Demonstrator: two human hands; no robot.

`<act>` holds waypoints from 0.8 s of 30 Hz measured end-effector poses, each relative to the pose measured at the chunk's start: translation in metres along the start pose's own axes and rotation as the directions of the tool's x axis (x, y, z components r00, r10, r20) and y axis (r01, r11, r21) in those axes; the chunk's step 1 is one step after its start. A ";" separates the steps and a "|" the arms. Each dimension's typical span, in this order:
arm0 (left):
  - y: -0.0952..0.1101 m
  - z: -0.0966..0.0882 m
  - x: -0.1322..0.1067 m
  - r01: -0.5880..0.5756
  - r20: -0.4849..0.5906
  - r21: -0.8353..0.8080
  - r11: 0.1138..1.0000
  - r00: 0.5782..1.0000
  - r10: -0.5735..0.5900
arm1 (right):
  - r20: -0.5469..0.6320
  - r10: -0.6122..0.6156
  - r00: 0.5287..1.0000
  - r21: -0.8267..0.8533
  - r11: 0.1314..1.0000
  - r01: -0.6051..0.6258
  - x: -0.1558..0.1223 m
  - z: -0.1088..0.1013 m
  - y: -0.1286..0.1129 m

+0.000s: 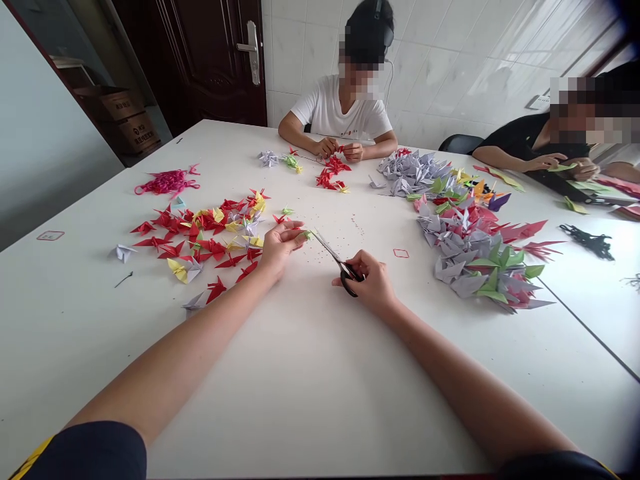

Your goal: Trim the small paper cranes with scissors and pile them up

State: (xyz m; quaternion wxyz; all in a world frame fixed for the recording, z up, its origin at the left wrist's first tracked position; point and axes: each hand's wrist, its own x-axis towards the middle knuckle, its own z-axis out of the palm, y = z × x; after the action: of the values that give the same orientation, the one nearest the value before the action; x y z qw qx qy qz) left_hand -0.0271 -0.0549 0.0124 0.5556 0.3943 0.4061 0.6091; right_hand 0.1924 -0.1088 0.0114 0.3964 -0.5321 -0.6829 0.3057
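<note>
Over the middle of the table, my left hand (pixel 280 248) pinches a small green paper crane (pixel 308 235) between its fingertips, which hide most of it. My right hand (pixel 371 280) has its fingers in the black handles of a pair of scissors (pixel 345 270). The scissors' blades are parted and point up and left, with their tips close to the green paper; whether they touch it I cannot tell. Beside my left hand lies a spread of red, yellow and pale paper cranes (pixel 210 248). Tiny dark scraps dot the table around the blades.
A large heap of pale, pink and green paper cranes (pixel 475 247) covers the right side of the white table (pixel 300 400). Pink cord (pixel 167 183) lies at left, black cord (pixel 586 241) at right. Across sits a person in white (pixel 345 110) handling red cranes; another in black (pixel 530 143) holds green paper.
</note>
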 end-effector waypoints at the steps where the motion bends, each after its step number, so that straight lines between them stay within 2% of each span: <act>1: 0.000 0.000 0.000 0.002 -0.013 -0.009 1.000 1.000 -0.002 | 0.003 0.002 1.000 0.006 1.000 -0.002 0.000 0.000 0.000; 11: 0.002 0.002 -0.001 -0.001 -0.036 -0.021 1.000 0.999 0.000 | 0.039 -0.005 0.999 0.006 1.000 0.005 -0.001 0.000 0.004; 24: 0.000 0.002 0.000 -0.014 -0.007 -0.042 0.999 1.000 0.014 | 0.055 -0.001 0.998 -0.029 1.000 0.003 0.000 0.000 0.007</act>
State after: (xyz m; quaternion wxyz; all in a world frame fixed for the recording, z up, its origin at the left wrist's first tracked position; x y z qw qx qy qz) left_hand -0.0255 -0.0543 0.0135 0.5580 0.3833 0.3925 0.6226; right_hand 0.1959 -0.1071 0.0062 0.3700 -0.5284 -0.6984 0.3100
